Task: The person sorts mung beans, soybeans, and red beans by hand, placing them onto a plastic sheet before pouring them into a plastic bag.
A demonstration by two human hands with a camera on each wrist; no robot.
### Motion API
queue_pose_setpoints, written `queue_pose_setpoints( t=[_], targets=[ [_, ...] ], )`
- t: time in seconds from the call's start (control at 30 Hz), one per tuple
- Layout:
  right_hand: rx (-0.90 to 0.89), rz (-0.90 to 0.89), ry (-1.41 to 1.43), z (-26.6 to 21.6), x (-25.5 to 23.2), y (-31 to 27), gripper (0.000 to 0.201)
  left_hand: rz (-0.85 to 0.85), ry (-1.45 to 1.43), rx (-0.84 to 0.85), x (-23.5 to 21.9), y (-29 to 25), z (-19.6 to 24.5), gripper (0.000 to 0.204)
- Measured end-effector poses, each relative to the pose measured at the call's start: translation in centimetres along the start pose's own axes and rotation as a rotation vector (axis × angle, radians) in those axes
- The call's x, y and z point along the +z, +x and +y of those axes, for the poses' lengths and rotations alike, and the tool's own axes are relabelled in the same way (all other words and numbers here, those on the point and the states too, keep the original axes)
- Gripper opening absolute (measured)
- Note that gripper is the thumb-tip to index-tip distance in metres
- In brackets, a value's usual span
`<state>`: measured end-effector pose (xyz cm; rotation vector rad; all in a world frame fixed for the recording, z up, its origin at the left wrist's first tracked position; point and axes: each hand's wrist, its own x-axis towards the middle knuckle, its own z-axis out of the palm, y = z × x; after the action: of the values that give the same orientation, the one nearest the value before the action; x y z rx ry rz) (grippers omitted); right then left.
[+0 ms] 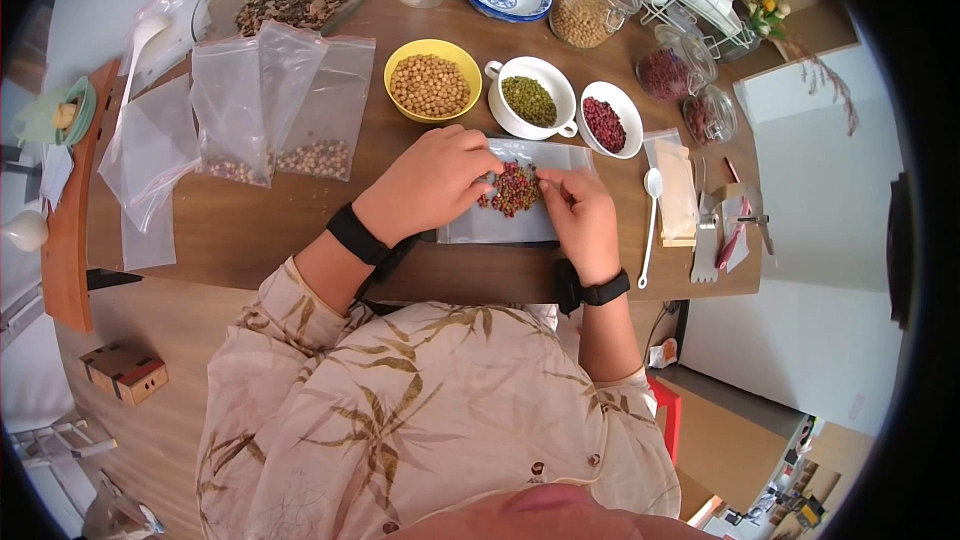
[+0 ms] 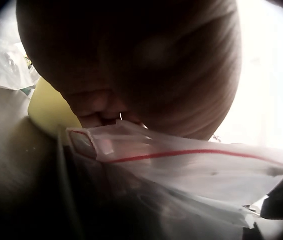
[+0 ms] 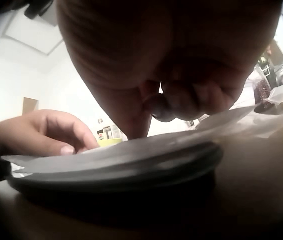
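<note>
A clear zip bag (image 1: pixel 470 225) lies flat at the table's front edge, with a pile of mixed red, green and tan beans (image 1: pixel 515 190) at its middle. My left hand (image 1: pixel 425 183) reaches over the bag from the left, fingers bent loosely and fingertips right at the beans. From the right my right hand (image 1: pixel 583 220) comes in, index finger pointed down at the pile and the other fingers curled. Whether it pinches anything I cannot tell. In the left wrist view the bag's red zip line (image 2: pixel 181 154) runs below the palm. A dark flat object (image 3: pixel 131 185) lies under the bag.
Behind the bag stand a yellow bowl (image 1: pixel 463 57) of chickpeas, a white two-handled bowl (image 1: pixel 503 118) of green beans and a white bowl (image 1: pixel 624 143) of red beans. Filled zip bags (image 1: pixel 225 90) lie left; a white spoon (image 1: pixel 648 230) lies right. Glass jars (image 1: pixel 610 0) stand behind.
</note>
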<state>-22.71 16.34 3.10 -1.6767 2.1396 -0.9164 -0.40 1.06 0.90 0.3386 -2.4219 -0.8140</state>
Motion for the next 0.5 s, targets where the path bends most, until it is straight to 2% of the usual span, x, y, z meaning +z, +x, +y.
queue_pose_setpoints(
  t=[0.07, 0.2, 0.37, 0.5],
  targets=[
    [0.035, 0.061, 0.009, -0.2, -0.4, 0.3, 0.017, -0.003, -0.009, -0.007, -0.1, 0.0, 0.0, 0.027],
    [0.029, 0.068, -0.059, -0.3, -0.6, 0.9, 0.017, -0.004, 0.006, -0.005, 0.0, 0.0, 0.2, 0.027],
    [-0.134, 0.026, -0.126, 0.0, 0.4, 2.3, 0.013, -0.005, 0.010, -0.009, 0.0, 0.0, 0.1, 0.027],
    [-0.148, 0.011, -0.134, -0.1, 0.5, 2.8, 0.010, 0.002, -0.009, -0.004, 0.0, 0.0, 0.0, 0.027]
  ],
)
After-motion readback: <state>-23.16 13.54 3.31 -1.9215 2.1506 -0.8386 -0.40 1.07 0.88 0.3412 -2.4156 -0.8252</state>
